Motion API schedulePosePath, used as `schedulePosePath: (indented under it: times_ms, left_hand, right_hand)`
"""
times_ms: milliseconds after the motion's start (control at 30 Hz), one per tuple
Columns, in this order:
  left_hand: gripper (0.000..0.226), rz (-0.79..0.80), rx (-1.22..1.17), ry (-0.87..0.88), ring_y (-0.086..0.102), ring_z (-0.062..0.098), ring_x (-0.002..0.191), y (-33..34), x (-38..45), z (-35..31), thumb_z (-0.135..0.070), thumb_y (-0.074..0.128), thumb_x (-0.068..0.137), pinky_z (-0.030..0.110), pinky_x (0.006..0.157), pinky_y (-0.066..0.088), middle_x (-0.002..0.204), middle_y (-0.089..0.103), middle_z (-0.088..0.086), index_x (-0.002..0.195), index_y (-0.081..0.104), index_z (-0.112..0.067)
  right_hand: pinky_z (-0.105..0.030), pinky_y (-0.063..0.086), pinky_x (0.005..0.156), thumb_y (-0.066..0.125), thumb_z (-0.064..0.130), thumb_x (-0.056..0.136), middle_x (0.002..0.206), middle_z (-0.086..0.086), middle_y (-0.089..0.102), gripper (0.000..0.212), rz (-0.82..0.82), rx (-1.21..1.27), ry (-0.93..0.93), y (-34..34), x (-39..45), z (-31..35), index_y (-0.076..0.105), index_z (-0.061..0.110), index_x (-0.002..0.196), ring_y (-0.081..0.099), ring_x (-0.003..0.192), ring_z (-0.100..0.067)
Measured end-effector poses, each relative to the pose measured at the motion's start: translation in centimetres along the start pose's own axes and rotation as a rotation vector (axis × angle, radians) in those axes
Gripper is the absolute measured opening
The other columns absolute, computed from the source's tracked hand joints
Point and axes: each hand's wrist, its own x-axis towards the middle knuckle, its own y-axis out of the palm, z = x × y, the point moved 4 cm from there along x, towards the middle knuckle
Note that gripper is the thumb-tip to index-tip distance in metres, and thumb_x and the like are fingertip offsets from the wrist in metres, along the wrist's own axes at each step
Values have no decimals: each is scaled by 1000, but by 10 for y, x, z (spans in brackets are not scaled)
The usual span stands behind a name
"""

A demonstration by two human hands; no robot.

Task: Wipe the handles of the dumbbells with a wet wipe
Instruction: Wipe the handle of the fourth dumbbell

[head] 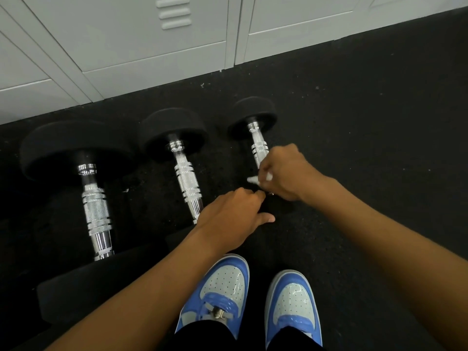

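Note:
Three black dumbbells with chrome handles lie side by side on the dark floor. The large dumbbell (96, 209) is on the left, the middle dumbbell (187, 183) beside it, and the small dumbbell (257, 138) on the right. My right hand (286, 173) is wrapped around the small dumbbell's handle with a white wet wipe (255, 179) pinched in its fingers; most of the wipe is hidden. My left hand (233, 216) rests palm down on the near black end of the small dumbbell, fingers loosely curled, just below the right hand.
Grey metal lockers (152, 46) run along the wall right behind the dumbbells' far ends. My two blue and white shoes (293, 300) stand on the black rubber floor (367, 122) just in front of the dumbbells' near ends.

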Motion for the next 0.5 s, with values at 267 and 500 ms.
schedulePosePath:
  times_ms: [267,500]
  left_hand:
    - [41,-3,39,1,61,21,91,-1,-1,0,-48,45,95,32,72,46,104,62,3,119,52,-16]
    - [43,-10,52,13,60,22,96,-1,-1,1,-48,45,95,35,78,47,108,62,4,123,52,-15]
  right_hand:
    - [-22,47,66,76,29,69,98,-5,63,7,-7,205,41,-14,7,-15,70,25,69,60,93,-20]
    - [-16,38,60,78,28,73,81,9,56,9,89,205,30,-4,-11,-25,69,26,74,53,82,-8]
